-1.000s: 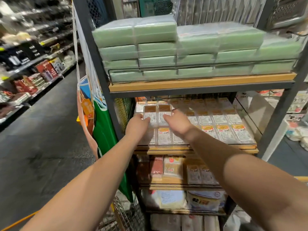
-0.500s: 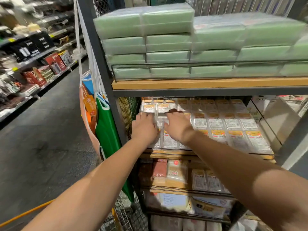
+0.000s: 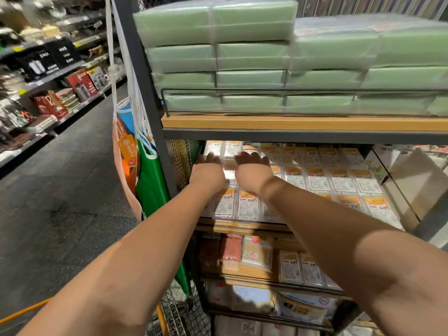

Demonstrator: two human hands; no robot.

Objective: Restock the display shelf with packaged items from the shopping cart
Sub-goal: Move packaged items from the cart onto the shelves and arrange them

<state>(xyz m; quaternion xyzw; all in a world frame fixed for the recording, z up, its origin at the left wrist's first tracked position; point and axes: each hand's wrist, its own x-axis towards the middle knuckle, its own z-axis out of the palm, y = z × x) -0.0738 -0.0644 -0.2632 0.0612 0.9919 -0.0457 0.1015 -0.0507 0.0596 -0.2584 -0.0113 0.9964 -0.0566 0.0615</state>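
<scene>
Flat clear packets with orange-and-white labels (image 3: 317, 183) lie in rows on the middle shelf (image 3: 244, 226) of the dark metal rack. My left hand (image 3: 208, 173) and my right hand (image 3: 253, 173) reach deep into the shelf's left end, side by side. Both lie palm down with straight fingers on the packets in the back rows there. The fingertips touch the rearmost packets (image 3: 224, 148). Part of the wire shopping cart (image 3: 177, 314) shows under my left forearm at the bottom edge.
Green wrapped blocks (image 3: 252, 57) are stacked on the shelf above, behind a wire rail. Lower shelves hold more packets (image 3: 257, 253). Coloured bags (image 3: 143, 180) hang on the rack's left post. A dark aisle floor (image 3: 60, 190) and another stocked shelf run along the left.
Both hands have slid further back along the left packets, from the front rows toward the rear of the shelf. The camera has moved closer and slightly down.
</scene>
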